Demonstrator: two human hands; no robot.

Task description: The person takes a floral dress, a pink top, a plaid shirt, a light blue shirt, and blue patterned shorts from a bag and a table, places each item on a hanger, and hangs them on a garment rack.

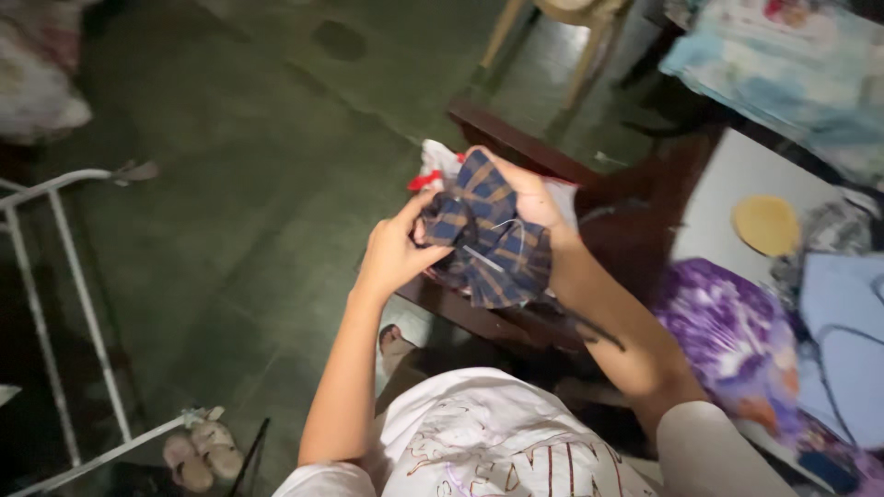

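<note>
Gripping plaid cloth (488, 235) | left hand (394, 253), right hand (532, 195) closed | table edge (516, 143) probably below | floor (239, 184) left

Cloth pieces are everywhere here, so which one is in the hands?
The dark blue and brown plaid cloth, bunched between the left hand and right hand. The purple tie-dye cloth and pale blue cloth lie untouched at the right.

Left hand (394, 253), right hand (529, 195), gripping bunched plaid cloth (488, 241), dark wooden table (516, 147)

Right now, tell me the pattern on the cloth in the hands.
The cloth is plaid: dark blue with brown and pale stripes. The head view shows it.
</note>
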